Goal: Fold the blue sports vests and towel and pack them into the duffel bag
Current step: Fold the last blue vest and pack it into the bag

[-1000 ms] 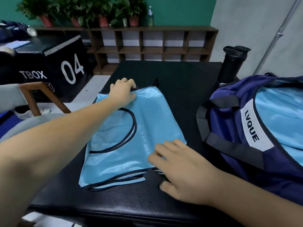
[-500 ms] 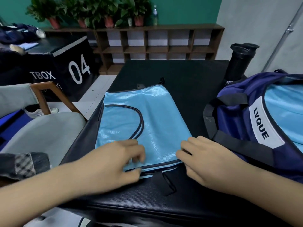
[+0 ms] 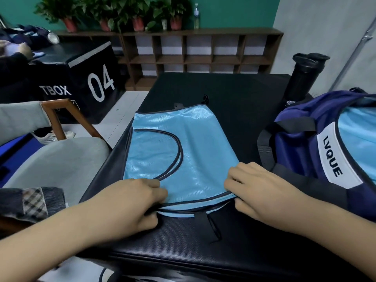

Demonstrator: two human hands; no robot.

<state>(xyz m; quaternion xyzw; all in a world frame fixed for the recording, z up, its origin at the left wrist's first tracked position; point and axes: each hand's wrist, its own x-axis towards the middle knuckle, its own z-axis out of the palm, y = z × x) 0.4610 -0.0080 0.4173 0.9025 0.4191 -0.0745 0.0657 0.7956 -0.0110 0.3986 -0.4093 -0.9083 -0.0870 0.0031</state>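
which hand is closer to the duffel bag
Right. The right hand grips the near edge of the vest, just beside the duffel bag; the left hand grips that edge farther left.

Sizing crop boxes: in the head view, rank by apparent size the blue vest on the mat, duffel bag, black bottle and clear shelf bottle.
1. blue vest and duffel bag: alike; the bag is cut off by the frame
2. black bottle
3. clear bottle, farthest away

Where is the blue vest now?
Head view, centre: blue vest flat on the black table, left of the duffel bag, left hand and right hand gripping its near edge.
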